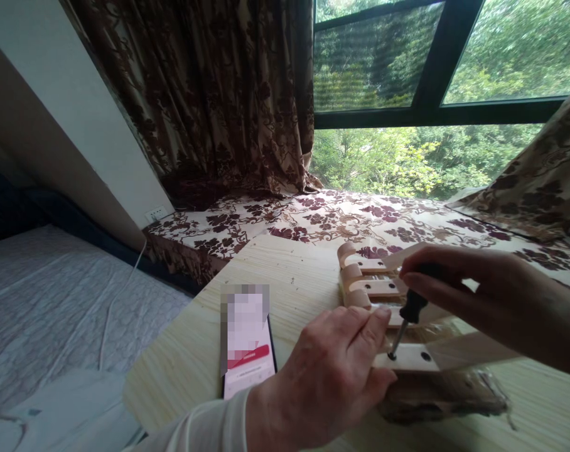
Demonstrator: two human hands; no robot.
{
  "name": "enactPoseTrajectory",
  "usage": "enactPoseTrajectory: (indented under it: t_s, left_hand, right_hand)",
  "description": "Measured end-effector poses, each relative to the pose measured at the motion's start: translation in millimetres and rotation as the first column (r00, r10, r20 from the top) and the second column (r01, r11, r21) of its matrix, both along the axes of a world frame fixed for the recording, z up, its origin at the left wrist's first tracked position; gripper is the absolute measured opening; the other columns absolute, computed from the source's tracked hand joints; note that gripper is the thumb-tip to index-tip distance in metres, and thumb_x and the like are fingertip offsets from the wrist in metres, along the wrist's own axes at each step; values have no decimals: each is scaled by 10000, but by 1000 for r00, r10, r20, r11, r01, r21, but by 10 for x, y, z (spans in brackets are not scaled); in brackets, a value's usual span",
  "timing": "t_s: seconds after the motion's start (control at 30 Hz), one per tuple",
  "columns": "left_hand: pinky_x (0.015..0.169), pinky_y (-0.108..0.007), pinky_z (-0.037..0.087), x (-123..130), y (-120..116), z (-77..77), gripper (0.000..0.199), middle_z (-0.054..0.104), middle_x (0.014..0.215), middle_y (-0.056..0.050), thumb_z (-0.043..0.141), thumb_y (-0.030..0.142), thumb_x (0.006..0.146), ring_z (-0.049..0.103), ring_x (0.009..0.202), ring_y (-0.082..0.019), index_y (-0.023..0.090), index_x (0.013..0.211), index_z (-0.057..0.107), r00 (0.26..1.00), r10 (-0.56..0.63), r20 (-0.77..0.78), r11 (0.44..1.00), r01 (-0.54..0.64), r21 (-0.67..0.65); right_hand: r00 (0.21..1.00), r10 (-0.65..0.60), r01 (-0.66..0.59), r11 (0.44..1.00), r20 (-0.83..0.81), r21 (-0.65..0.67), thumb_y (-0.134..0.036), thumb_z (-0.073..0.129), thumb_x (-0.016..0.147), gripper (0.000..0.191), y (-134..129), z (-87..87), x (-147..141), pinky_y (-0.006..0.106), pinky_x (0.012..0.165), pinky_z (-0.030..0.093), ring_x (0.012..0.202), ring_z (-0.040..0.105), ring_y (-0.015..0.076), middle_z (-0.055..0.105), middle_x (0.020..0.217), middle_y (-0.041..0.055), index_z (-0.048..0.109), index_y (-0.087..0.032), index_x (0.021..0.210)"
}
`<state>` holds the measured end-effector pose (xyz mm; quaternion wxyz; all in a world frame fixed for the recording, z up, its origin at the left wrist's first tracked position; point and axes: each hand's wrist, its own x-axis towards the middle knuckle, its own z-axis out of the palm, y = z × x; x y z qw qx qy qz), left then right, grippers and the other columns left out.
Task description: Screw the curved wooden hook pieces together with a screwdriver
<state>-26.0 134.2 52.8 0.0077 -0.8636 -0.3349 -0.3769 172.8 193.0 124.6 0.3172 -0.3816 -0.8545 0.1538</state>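
My right hand (483,289) is closed around the black handle of a screwdriver (412,307). The metal shaft slants down, its tip at a dark screw (392,356) in the nearest pale wooden strip (410,359). My left hand (325,370) grips the left end of that strip, with fingers and thumb wrapped around it and its end hidden. Behind it, more wooden strips (376,287) with curled left ends lie in a row, dark screws in them. Beneath them shows a dark block (435,398) wrapped in clear plastic.
A phone (247,370) with its screen lit lies left of my left hand on the light wooden table (181,339). Small dark bits are scattered farther back. Beyond are a flower-patterned window seat (341,216), curtains (219,94) and a window. A bed (63,301) is at left.
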Motion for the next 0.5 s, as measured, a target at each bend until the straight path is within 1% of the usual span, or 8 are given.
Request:
enactPoseTrajectory:
  t_s: [0.1,0.17,0.27,0.37,0.43,0.5]
  left_hand:
    - [818,-407,549,-1,-2,6,514,615,1046,-130,609,245,839,579,951,-244,12,1266,443,1000,1,-2,1000,-1,5]
    - [818,-406,548,-2,-1,10,518,613,1061,-131,613,240,835,577,954,-245,13,1268,442,1000,1,-2,1000,-1,2]
    - [821,-401,546,-1,3,14,530,612,1076,-125,618,227,829,574,961,-243,17,1279,431,1000,-2,-2,1000,2,3]
    - [833,-402,542,0,2,12,532,612,1067,-120,620,223,826,573,964,-243,18,1281,432,1000,2,-2,1000,-2,4]
    - [841,-408,539,1,-1,10,524,610,1069,-122,617,226,829,571,970,-245,19,1275,439,1000,1,-1,1000,-1,-3]
    - [842,-410,538,2,-3,9,518,609,1065,-123,614,231,833,570,972,-245,21,1274,443,1000,1,0,1000,-1,-11]
  right_hand:
    - [1000,25,-25,1000,9,-10,-397,530,868,214,-15,7,-8,209,433,461,600,626,147,703,769,11,664,-231,869]
    - [1000,8,-7,1000,18,-21,-413,518,872,240,11,0,-19,224,450,468,644,636,167,700,767,24,661,-221,868]
    - [999,-32,33,999,35,-27,-440,507,871,290,69,-28,-37,256,489,487,640,632,180,690,718,39,665,-201,829]
    - [998,-55,55,998,24,-2,-437,529,857,273,75,-49,-38,255,497,493,643,638,182,695,728,41,667,-203,834]
    - [1000,-29,29,1000,0,-5,-417,543,858,232,32,-42,-26,232,493,494,662,650,174,709,779,30,669,-222,868]
    - [999,30,-31,999,-14,-28,-403,546,868,201,-26,-20,-10,207,501,497,682,659,161,717,832,12,673,-249,896]
